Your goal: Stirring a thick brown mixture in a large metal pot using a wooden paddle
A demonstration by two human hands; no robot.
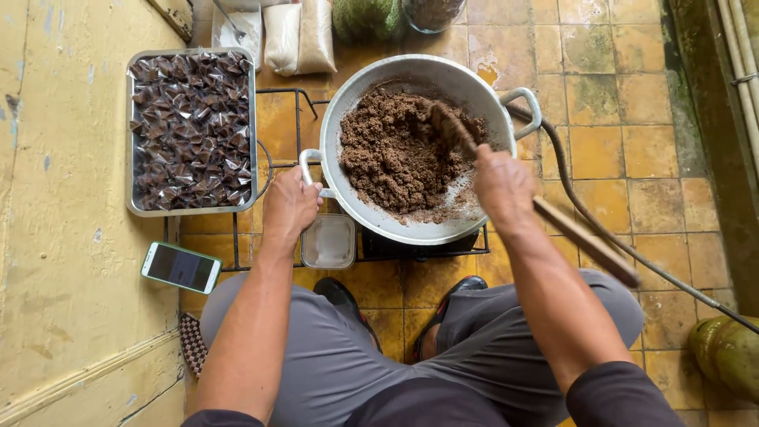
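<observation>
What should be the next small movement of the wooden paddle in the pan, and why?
Probably sweep the wooden paddle toward the pan's near side: the brown mixture is heaped left, bare metal shows there, the right hand grips the paddle, and the left hand steadies the pan.

The left hand (288,204) grips the pan (474,87) handle; the right hand (504,186) holds a wooden paddle (585,241) in brown mixture (387,150).

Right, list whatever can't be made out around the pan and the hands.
Head view only:
- Paddle blade: blurred and sunk in the brown mix.
- Burner: hidden under the pan.
- Right hand fingers: turned away from the camera.
- Bags and jar: cut by the top edge.
- Phone screen: too small.
</observation>
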